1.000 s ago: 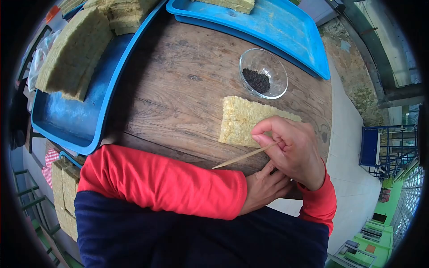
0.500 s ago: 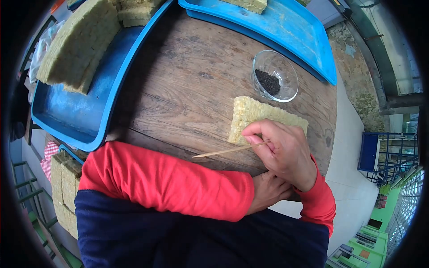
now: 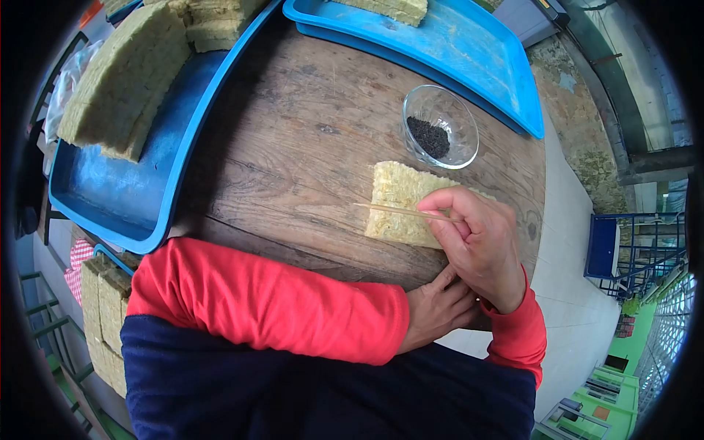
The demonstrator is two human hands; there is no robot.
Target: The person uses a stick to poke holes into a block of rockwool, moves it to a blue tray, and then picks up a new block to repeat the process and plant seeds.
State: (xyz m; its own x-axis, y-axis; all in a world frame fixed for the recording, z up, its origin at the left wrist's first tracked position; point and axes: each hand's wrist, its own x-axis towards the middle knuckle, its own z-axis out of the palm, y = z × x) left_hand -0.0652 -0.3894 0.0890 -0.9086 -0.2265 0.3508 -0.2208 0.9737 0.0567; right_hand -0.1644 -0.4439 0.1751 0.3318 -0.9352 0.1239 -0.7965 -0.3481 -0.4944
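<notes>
My right hand (image 3: 477,242) pinches a thin wooden skewer (image 3: 396,210) between thumb and fingers. The skewer points left, its tip a little past the left edge of a yellowish rockwool slab (image 3: 402,185). That slab lies flat on the wooden table, partly covered by my right hand. Just behind it stands a clear glass bowl (image 3: 463,128) with small black seeds (image 3: 428,137) in it. Near the table's front edge rests my left hand (image 3: 438,312), fingers extended to the right, tips partly hidden under my right wrist.
A blue tray (image 3: 158,187) on the left holds large rockwool slabs (image 3: 125,81). Another blue tray (image 3: 469,55) lies at the back with a rockwool piece (image 3: 389,9). More rockwool blocks (image 3: 103,315) stand at lower left. The wooden table (image 3: 293,132) ends at the right beside the floor.
My right hand has moved slightly up, swinging the skewer's tip up and right from near the sleeve to over the slab's left edge. The left hand stays almost still.
</notes>
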